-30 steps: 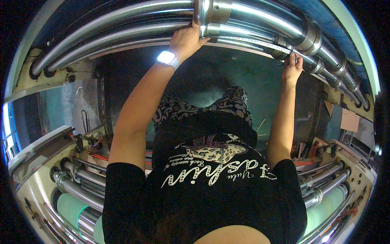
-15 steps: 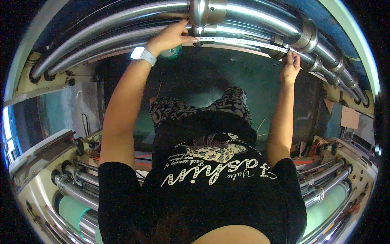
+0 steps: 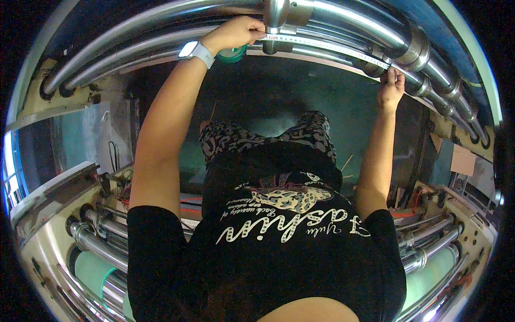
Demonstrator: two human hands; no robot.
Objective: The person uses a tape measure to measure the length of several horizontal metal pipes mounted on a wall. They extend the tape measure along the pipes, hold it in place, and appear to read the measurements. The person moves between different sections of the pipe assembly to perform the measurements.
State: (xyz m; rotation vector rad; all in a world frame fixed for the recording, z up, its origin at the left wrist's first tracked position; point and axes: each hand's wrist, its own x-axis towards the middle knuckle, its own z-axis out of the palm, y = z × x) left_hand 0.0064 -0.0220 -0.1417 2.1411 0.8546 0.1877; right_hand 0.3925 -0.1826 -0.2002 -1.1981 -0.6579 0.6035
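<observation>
A white measuring tape [image 3: 327,44] is stretched along the steel rollers at the top of the view. My left hand [image 3: 236,33] pinches its left end, close beside a metal collar [image 3: 276,15] on the upper roller. At the other end, the fingers of my right hand [image 3: 391,86] are closed on the tape, near another collar [image 3: 416,49]. A thin dark thing, too small to name, shows by the right fingers. Just below my left hand is a round green object [image 3: 232,54], partly covered by it; I cannot tell whether that hand holds it.
Long shiny rollers [image 3: 139,33] run across the far side between pale end frames [image 3: 32,110]. Behind me, more rollers [image 3: 102,247] and green cylinders [image 3: 94,271] sit on both sides. Red cables [image 3: 413,206] lie near the right-hand machine frame. A dark floor [image 3: 257,91] lies below.
Both hands have shifted a little to the right, the left one also upward, carrying the taut tape with them. The green object has moved up and right too.
</observation>
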